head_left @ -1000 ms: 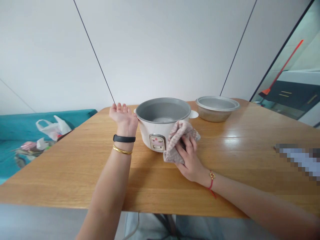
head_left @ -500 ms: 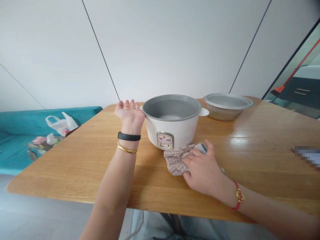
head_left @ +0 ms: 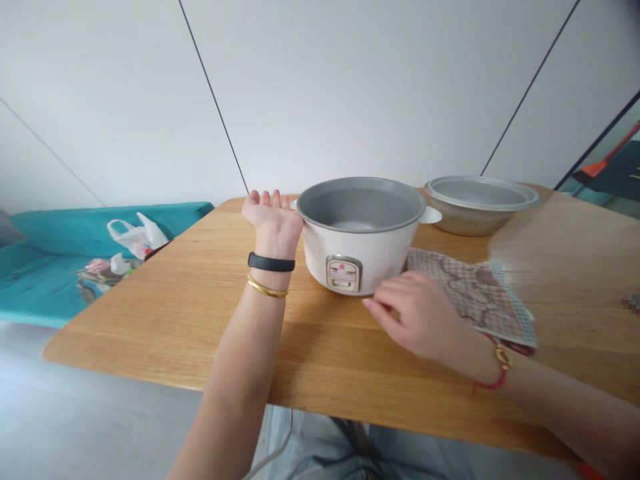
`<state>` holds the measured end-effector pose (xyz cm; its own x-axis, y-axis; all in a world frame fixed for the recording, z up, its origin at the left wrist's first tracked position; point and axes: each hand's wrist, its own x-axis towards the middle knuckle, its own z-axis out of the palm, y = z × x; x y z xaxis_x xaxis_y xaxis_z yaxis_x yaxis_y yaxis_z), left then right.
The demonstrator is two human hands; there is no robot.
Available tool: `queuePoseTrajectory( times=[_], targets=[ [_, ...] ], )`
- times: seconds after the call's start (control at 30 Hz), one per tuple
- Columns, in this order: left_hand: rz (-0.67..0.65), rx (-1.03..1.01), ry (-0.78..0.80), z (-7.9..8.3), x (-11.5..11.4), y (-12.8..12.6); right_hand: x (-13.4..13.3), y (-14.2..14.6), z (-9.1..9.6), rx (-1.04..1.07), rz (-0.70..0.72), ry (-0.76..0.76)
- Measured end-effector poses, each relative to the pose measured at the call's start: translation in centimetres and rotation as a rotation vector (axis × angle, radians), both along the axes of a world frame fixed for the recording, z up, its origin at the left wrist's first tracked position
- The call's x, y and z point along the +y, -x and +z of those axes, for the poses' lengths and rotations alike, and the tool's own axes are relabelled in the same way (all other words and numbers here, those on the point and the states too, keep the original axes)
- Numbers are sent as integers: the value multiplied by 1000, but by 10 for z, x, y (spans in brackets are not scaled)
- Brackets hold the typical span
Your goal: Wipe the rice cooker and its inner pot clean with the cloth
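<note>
A white rice cooker point(head_left: 363, 257) with a grey inner well stands open on the wooden table point(head_left: 165, 300). My left hand point(head_left: 273, 220) lies against its left side, fingers stretched and held together, palm toward the pot. My right hand point(head_left: 417, 313) hovers low in front of the cooker's base, fingers loosely extended to the left with nothing in them. A patterned pinkish cloth point(head_left: 475, 293) lies flat on the table to the right of the cooker, just behind my right hand and wrist.
A grey metal bowl point(head_left: 480, 203) sits at the back right of the table. To the left, a teal bench point(head_left: 55, 267) carries a white plastic bag point(head_left: 135, 237) and other clutter. A white panelled wall is behind.
The cloth, first pressed on the cooker's front and then on the table, now lies spread flat at the right. My right hand has come off it. The view has shifted left.
</note>
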<state>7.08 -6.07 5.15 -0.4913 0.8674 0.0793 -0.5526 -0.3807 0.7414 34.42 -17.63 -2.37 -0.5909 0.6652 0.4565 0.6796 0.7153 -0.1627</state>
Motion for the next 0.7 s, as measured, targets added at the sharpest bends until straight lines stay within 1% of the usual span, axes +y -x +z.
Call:
queuePoseTrajectory(
  times=[0.07, 0.13, 0.2, 0.27, 0.33, 0.4, 0.47, 0.57, 0.7],
  targets=[
    [40, -92, 8, 11, -15, -18, -10, 27, 8, 4, 147, 195],
    [76, -142, 6, 20, -28, -34, -14, 54, 16, 78, 224, 417],
    [119, -165, -5, 26, -37, -47, -12, 77, 22, 219, 270, 615],
    [162, -162, -18, 29, -42, -55, -8, 97, 26, 355, 262, 733],
    [173, -143, -10, 30, -44, -60, -4, 110, 27, 413, 231, 784],
    [148, -121, 18, 29, -44, -61, 0, 115, 25, 421, 245, 813],
    [125, -92, 29, 27, -42, -60, 3, 113, 23, 422, 311, 819],
    [106, -32, 24, 24, -37, -55, 6, 106, 20, 414, 399, 776],
    [34, 9, 57, 22, -33, -48, 7, 101, 21, 362, 442, 734]
  ],
)
